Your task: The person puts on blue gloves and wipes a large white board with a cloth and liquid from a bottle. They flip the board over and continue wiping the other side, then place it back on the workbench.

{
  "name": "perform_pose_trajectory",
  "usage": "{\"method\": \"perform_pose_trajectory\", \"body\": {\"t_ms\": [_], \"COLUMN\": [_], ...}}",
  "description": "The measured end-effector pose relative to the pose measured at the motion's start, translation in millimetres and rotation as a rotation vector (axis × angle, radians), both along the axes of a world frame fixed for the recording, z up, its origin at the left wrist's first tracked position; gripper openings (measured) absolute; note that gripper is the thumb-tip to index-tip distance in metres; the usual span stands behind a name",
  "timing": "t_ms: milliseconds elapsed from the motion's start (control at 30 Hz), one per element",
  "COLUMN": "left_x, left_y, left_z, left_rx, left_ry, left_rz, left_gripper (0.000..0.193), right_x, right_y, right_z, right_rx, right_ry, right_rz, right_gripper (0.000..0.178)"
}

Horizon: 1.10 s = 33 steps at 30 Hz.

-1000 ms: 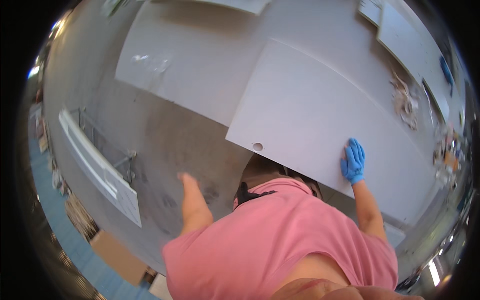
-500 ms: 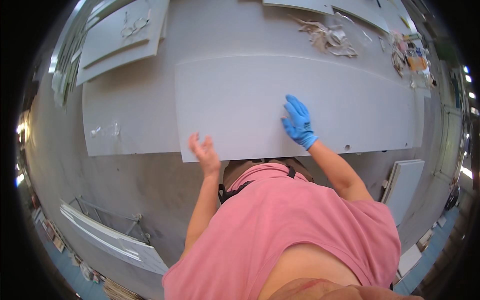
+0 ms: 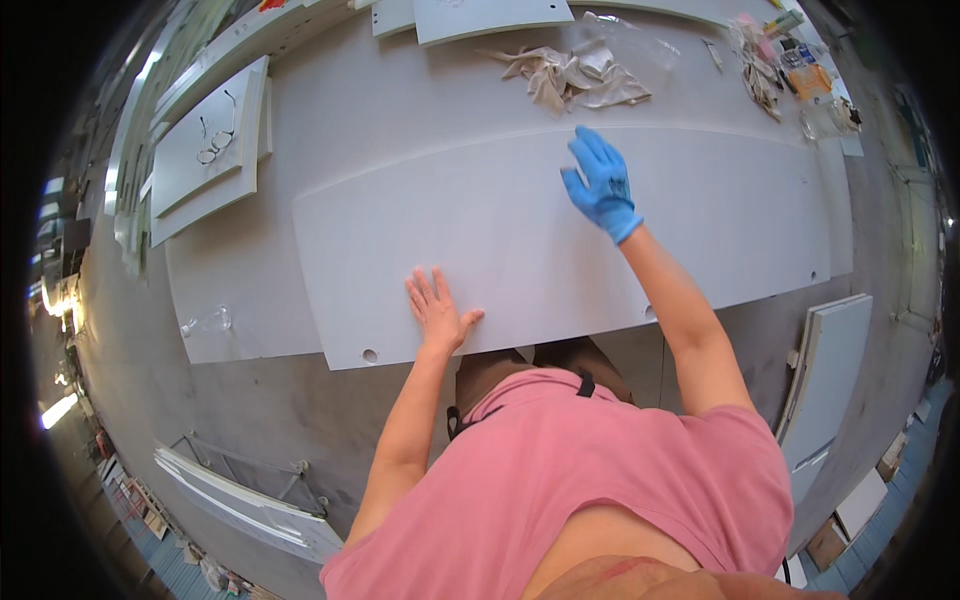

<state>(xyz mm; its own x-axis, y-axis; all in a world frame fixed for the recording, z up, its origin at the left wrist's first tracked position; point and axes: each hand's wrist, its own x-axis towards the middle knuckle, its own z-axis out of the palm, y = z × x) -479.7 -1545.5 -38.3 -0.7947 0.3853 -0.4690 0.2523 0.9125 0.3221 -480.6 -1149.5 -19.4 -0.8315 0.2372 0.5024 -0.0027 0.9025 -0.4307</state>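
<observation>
Right of centre, the white panel (image 3: 725, 205) gives open passage across its flat face. Beyond its upper edge, a crumpled cloth (image 3: 572, 76) obstructs upper centre and stacked boards (image 3: 187, 168) obstruct the upper left.

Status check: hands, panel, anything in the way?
Left hand open, spread on panel. Right hand gloved, open, over far edge, contact unclear. Panel flat, holes along near edge. Rag just beyond.

Left fingers (image 3: 441, 285) spread while right fingers (image 3: 598, 152) extend

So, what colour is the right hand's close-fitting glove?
The close-fitting glove is bright blue, best seen in the head view.
</observation>
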Motion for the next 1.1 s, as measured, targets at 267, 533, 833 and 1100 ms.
{"method": "perform_pose_trajectory", "body": {"t_ms": [267, 533, 833, 1100], "left_x": [-0.9, -11.8, -1.2, -51.3], "left_y": [8.4, 23.2, 9.6, 66.5], "left_z": [10.2, 9.9, 0.5, 21.8], "left_rx": [-0.129, -0.155, -0.268, 0.549], "left_ry": [-0.002, -0.011, 0.037, -0.382], "left_rz": [-0.015, -0.046, -0.049, 0.471], "left_gripper": [0.135, 0.14, 0.14, 0.087], "right_x": [-148.5, -205.7, -82.1, 34.7], "right_y": [67.1, 125.4, 97.0, -2.2], "right_z": [-37.4, -84.4, 18.1, 87.9], "right_rx": [0.226, 0.026, -2.04, -2.088], "right_ry": [-0.159, -0.244, -0.022, -0.172], "right_rz": [-0.091, -0.212, 0.334, 0.265], "right_gripper": [0.068, 0.016, 0.033, 0.036]}}
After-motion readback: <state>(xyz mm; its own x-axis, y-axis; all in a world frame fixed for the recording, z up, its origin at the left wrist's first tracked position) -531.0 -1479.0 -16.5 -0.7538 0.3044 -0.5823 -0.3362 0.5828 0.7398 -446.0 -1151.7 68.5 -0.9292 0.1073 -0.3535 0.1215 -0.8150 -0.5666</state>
